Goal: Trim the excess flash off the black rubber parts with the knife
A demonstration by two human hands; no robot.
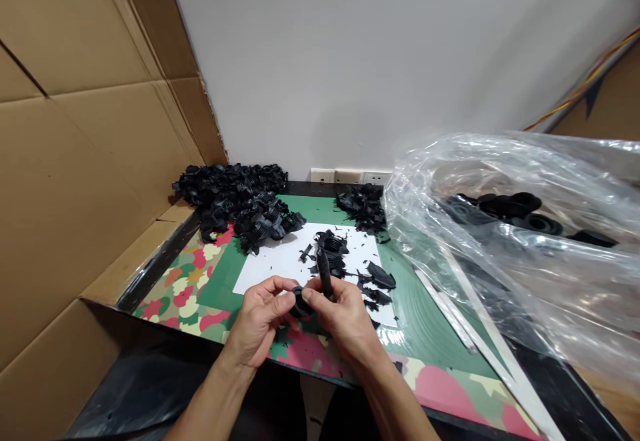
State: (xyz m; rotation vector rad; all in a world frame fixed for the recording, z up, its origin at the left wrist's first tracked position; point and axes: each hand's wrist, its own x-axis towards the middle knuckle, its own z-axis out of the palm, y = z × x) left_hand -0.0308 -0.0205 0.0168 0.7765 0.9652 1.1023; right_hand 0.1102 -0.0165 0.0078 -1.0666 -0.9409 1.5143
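A small round black rubber part (302,304) is pinched between both hands at the front edge of the table. My left hand (260,321) is closed on its left side with thumb and fingertips. My right hand (347,317) presses its thumb on the part's upper right side. A slim dark tool (325,274) also sits in this hand, pointing away from me; its exact kind is not clear. Beyond the hands, ragged black rubber pieces (333,244) lie on a white sheet (287,264). Loose black scraps (380,275) are scattered to the right.
Ribbed black rubber parts (233,191) are heaped at the back left, and a pile of scraps (363,207) is at the back. Cardboard (95,134) walls the left side. On the right, a clear plastic bag (500,254) holds black round parts, near white strips (450,317).
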